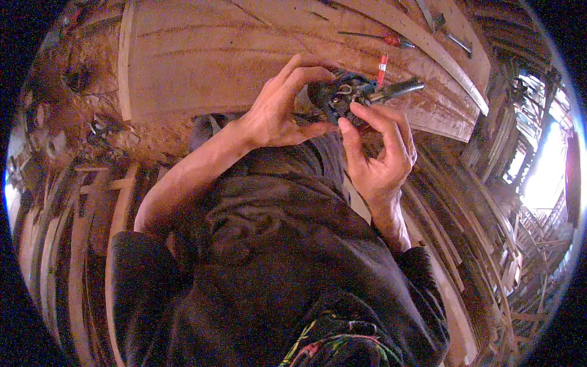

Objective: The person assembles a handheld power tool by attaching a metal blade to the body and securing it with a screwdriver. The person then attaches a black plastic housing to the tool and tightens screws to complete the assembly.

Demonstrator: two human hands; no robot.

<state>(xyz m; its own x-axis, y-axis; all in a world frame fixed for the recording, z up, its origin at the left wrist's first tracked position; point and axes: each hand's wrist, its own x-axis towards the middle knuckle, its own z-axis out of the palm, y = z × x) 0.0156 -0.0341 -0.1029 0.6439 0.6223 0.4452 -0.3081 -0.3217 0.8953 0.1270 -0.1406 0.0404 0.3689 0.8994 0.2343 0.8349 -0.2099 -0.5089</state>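
Observation:
My left hand (278, 107) is closed round the side of a dark, roundish tool part (345, 92), its thumb along the near edge and its fingers over the far side. Small metal pieces and a light curved loop, perhaps a wire, show in the open face of the part; its exact kind I cannot make out. My right hand (382, 144) pinches the near right edge of the same part with thumb and fingertips. A dark metal bar (398, 90) sticks out to the right just beyond those fingers; whether it joins the part is unclear.
Beneath the hands lies a wide, dusty wooden board (202, 67). On it rest a screwdriver with a red handle (391, 40) and a red-and-white stick (382, 68). A dark metal tool (458, 44) lies far right, near a curved wooden strip (471, 98). Long timber strips (76, 244) flank me.

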